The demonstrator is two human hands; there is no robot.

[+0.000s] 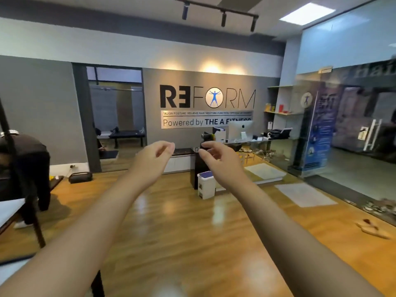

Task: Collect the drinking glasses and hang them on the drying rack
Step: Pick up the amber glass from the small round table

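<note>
Open air is seen around the left hand (153, 156) and the right hand (216, 159), which are held up well apart from any surface, with a gap left between them. Below them a broad stretch of wooden floor (175, 224) is left bare. Ahead, the way is blocked low down by a white bin (206, 185) set just beside a black stand (198, 166). To the left, room is taken by a dark pole (19, 168) and a bent-over person (27, 166). On the right the space is closed off by a glass wall (351, 116); a sandal (371, 229) lies near it.
</note>
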